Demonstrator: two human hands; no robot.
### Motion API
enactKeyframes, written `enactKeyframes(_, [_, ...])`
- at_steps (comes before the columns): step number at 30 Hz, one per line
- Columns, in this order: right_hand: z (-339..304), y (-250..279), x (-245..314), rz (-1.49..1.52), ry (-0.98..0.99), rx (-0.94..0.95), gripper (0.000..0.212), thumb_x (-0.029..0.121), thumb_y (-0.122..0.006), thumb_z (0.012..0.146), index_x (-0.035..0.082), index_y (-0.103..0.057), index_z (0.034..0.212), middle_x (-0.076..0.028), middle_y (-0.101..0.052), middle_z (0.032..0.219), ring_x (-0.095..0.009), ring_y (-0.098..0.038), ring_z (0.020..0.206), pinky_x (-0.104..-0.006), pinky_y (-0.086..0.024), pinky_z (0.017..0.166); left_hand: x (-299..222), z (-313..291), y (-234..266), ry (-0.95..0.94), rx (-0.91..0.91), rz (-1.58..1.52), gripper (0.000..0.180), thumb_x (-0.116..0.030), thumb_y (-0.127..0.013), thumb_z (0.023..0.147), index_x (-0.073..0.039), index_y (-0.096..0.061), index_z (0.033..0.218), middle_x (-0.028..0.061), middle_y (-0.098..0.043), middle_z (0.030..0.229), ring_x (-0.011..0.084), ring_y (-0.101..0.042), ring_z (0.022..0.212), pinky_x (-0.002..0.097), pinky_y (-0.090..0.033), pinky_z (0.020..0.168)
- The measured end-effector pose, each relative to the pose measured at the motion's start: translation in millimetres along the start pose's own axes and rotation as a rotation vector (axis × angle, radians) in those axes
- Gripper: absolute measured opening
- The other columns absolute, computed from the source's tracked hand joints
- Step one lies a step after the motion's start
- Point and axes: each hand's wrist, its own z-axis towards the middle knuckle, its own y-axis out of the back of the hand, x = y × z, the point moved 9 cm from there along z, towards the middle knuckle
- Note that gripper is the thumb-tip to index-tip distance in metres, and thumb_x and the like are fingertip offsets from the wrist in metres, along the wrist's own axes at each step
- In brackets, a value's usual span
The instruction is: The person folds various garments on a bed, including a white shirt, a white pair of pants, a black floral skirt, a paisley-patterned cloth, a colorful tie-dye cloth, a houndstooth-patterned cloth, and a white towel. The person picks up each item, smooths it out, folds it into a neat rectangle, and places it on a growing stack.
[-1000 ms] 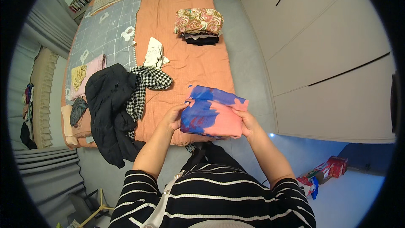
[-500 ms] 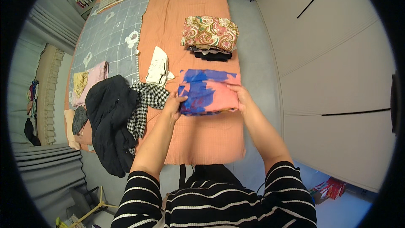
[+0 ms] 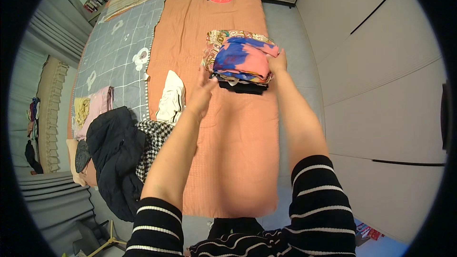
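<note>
A folded pink-and-blue garment (image 3: 245, 59) lies on top of a stack of folded clothes, over a paisley-patterned cloth (image 3: 214, 43). Under these, dark folded clothes (image 3: 245, 88) show at the stack's near side. My right hand (image 3: 278, 63) grips the pink garment's right edge, thumb on top and the other fingers partly hidden. At the stack's near left corner, my left hand (image 3: 204, 91) is open with its fingers apart, slightly blurred, holding nothing.
The stack sits on a bed with an orange cover (image 3: 238, 162). Left of my arms lie a white garment (image 3: 170, 97), a houndstooth cloth (image 3: 154, 140) and a black jacket (image 3: 114, 147). A grey blanket (image 3: 116, 52) covers the far left. Wardrobe doors (image 3: 376, 90) stand at right.
Both hands have moved away from me with the pink-and-blue garment, which is now on the stack. My left hand has let go of it. The view has shifted slightly.
</note>
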Motion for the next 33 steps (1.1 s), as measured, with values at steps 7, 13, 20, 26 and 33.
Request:
enactKeyframes(7, [-64.4,-91.3,-8.5,-0.82,0.367,0.319,0.059,0.056,-0.046,0.087,0.039,-0.03,0.141,-0.011,-0.012,0.153,-0.035,-0.006,0.141,-0.066,-0.013,0.105,96.8,6.0,2.8,0.038,0.134,0.179,0.074,-0.023,-0.055,0.092,-0.013,-0.009,0.149,0.0146,-0.011,0.154,0.0259,-0.011,0.142,0.0358,-0.018,0.111])
enactKeyframes(13, [-66.1,-97.5,-37.9,-0.858,0.436,0.371,0.058,0.057,-0.047,0.087,0.039,-0.034,0.14,-0.009,-0.008,0.155,-0.033,0.0,0.142,-0.0658,-0.008,0.106,128.7,-9.7,-6.6,0.12,0.184,0.189,0.075,-0.025,-0.056,0.092,-0.013,-0.007,0.149,0.0148,-0.008,0.154,0.0268,-0.01,0.142,0.0368,-0.016,0.112])
enactKeyframes(20, [-188.9,-23.9,-13.5,-0.43,0.817,0.162,0.061,0.03,-0.063,0.084,0.011,-0.041,0.137,-0.02,-0.024,0.147,-0.041,-0.02,0.134,-0.0543,-0.018,0.108,177.2,-68.6,65.0,0.092,-0.098,0.304,0.068,-0.026,-0.065,0.084,-0.007,-0.035,0.141,0.0211,-0.016,0.15,0.0319,-0.023,0.137,0.0375,-0.024,0.11])
enactKeyframes(26, [-386.0,39.1,-130.1,-0.523,0.37,0.619,0.056,0.017,-0.062,0.083,-0.003,-0.042,0.131,-0.022,-0.035,0.141,-0.038,-0.03,0.131,-0.0449,-0.024,0.108,202.4,-141.7,225.7,0.471,-1.013,0.373,0.051,-0.022,-0.064,0.081,-0.01,-0.05,0.129,0.0171,-0.028,0.145,0.0337,-0.039,0.125,0.0426,-0.033,0.102])
enactKeyframes(33, [-523.6,48.9,-207.4,-0.135,-0.292,0.79,0.045,0.023,-0.063,0.087,-0.001,-0.051,0.123,-0.018,-0.052,0.124,-0.028,-0.051,0.113,-0.04,-0.042,0.094,180.2,-170.1,189.3,0.199,-0.591,-0.057,0.037,-0.012,-0.056,0.091,-0.001,-0.05,0.126,0.0122,-0.051,0.128,0.0212,-0.048,0.117,0.0298,-0.037,0.098])
